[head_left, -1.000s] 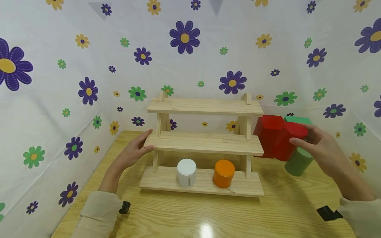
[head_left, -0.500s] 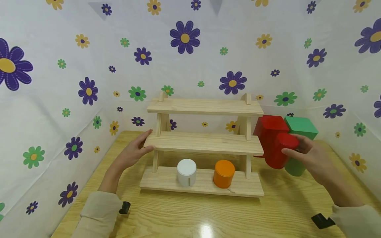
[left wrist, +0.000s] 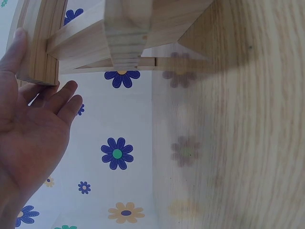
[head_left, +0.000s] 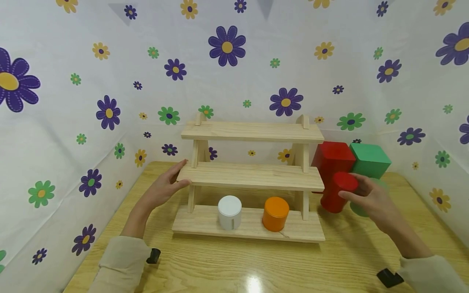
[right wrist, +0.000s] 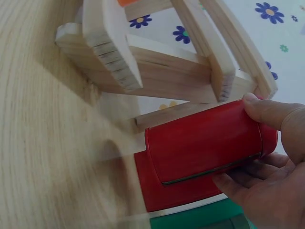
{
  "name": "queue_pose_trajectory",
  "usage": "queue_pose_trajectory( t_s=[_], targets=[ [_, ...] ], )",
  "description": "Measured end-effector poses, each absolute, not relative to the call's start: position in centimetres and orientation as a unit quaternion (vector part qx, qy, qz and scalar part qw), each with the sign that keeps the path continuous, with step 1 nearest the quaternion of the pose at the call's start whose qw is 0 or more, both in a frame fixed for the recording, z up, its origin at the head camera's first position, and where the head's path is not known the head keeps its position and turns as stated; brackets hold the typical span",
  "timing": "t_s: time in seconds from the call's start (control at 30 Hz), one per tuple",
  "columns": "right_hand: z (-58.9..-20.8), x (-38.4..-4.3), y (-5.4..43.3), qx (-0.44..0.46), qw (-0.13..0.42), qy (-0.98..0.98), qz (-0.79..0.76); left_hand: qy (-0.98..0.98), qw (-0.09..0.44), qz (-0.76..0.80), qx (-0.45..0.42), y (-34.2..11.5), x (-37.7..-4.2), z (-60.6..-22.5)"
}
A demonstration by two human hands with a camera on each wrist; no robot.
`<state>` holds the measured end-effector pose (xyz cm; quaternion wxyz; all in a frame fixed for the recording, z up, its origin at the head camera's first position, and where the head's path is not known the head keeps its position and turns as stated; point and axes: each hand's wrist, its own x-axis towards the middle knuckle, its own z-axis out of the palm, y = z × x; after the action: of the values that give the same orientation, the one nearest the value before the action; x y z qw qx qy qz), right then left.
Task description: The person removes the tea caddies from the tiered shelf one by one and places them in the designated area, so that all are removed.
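Note:
At the left end of a three-tier wooden display stand (head_left: 253, 176), my left hand (head_left: 163, 189) grips the middle shelf. The left wrist view shows the thumb on one face of the board and the fingers (left wrist: 61, 98) at its other side. My right hand (head_left: 377, 204) holds a red cylindrical canister (head_left: 332, 196) near its lidded top, thumb and fingers on opposite sides. In the right wrist view the canister's lower end points toward the table, with a shadow near it. A white canister (head_left: 230, 212) and an orange canister (head_left: 276, 214) stand on the bottom shelf.
Right of the stand are a red box (head_left: 331, 154) and a green box (head_left: 370, 158). A green cylindrical canister (head_left: 382, 185) stands in front of the green box, partly hidden behind my right hand. Flower-patterned cloth (head_left: 234, 73) encloses the wooden table (head_left: 205, 264).
My right hand has carried the red canister left and toward me, down beside the stand's right end. The green box has come into fuller view. My left hand stays on the shelf.

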<state>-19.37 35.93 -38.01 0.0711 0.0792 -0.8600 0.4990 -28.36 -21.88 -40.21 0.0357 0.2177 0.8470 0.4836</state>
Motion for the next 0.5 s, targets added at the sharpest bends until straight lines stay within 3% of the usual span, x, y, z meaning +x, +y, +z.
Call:
queue_pose_trajectory(
  t_s=[0.5],
  targets=[
    [-39.6,-19.8,35.4,0.039,0.049,-0.877,0.476,0.845,0.036,0.484,0.224,-22.1,-28.5,-40.3]
  ],
)
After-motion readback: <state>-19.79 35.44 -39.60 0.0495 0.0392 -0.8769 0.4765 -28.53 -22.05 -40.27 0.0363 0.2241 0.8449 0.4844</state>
